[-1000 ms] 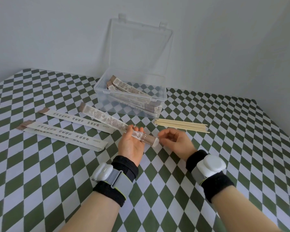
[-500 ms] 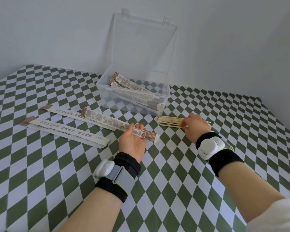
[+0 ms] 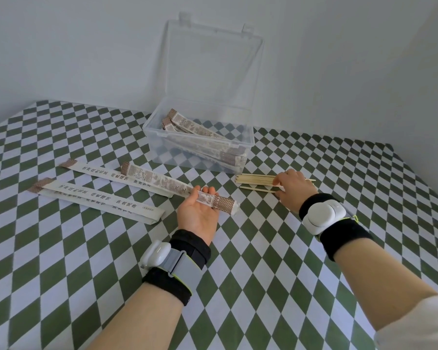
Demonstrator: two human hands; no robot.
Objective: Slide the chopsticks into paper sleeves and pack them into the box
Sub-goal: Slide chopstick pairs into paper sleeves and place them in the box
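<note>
Head view. A bench (image 3: 61, 261) covered in a green-and-white diamond cloth is set against plain pale walls. A clear plastic box (image 3: 162, 157), its lid (image 3: 213, 66) raised, is placed at the far middle of the bench; sleeved chopsticks (image 3: 202, 133) are stacked inside it. In front of the box, a patterned paper sleeve (image 3: 162, 181) is gripped near its brown end by the left hand (image 3: 197, 213), palm up, fingers (image 3: 208, 192) curled round it. To the box's front right, the right hand (image 3: 293, 188) is laid on the bare chopsticks (image 3: 256, 179); whether its fingers pinch one cannot be told. Flat paper sleeves (image 3: 99, 199) are laid to the box's front left.
</note>
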